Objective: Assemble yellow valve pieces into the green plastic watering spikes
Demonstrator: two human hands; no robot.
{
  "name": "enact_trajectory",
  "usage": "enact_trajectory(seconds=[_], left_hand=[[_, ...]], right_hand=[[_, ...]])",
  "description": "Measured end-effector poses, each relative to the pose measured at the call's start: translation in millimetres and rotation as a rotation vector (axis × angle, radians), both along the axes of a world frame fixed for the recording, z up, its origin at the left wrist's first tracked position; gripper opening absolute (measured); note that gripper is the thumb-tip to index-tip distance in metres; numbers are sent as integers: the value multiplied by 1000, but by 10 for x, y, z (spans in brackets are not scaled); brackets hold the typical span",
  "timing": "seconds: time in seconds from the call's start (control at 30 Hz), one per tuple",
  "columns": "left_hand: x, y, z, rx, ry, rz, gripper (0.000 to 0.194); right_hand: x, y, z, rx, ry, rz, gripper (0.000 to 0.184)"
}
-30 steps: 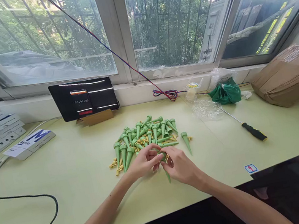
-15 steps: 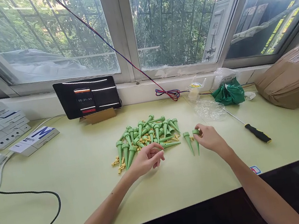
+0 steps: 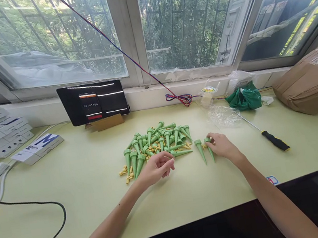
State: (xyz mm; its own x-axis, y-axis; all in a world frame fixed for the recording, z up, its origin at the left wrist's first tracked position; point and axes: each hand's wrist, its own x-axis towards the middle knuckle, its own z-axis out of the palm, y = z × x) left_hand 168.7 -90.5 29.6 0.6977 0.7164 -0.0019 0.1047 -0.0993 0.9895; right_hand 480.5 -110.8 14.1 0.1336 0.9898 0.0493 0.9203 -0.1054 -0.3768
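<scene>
The right hand (image 3: 223,146), wrist angled inward from the near right, has its thumb and fingers closed on the capped end of a green spike (image 3: 211,153), apparently being laid on the table (image 3: 191,199) with its tip toward the person; releasing it would call for parting the fingertips without nudging the neighbouring spike (image 3: 201,151) or the yellow piece (image 3: 204,146) between them. The left hand (image 3: 155,169), apart from the right, lies palm inward with loosely curled, parted fingers by the near edge of the green heap (image 3: 167,137). Farther right lies a screwdriver (image 3: 275,140).
</scene>
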Motion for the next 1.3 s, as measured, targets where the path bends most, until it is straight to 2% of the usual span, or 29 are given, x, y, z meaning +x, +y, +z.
enact_trajectory(seconds=[0.17,0.23,0.3,0.4,0.5,0.57,0.67,0.77,0.87,1.07,1.3], left_hand=[[-11,0,45,4,-14,47,30],[-22,11,44,15,-36,82,30],[-38,29,38,37,-57,126,30],[-66,59,41,85,-70,214,30],[-87,82,55,141,-66,306,30],[-93,90,54,187,-41,363,30],[-91,91,35,264,14,420,32],[-80,85,19,309,45,448,35],[-69,78,26,311,54,467,36],[-61,70,38,306,75,480,38],[-62,85,-8,316,90,458,36]], right_hand=[[-81,-52,129,77,-36,-59,29],[-199,-71,225,136,-22,-35,29],[-378,-82,336,178,12,62,27],[-698,-65,491,186,107,288,22],[-960,-8,561,222,131,398,17],[-1073,30,521,283,123,452,15],[-1169,56,338,350,113,505,16],[-1205,45,117,371,128,523,15],[-1194,34,-7,363,159,536,15],[-1146,45,-23,355,154,526,20],[-1150,77,-76,342,121,531,16]])
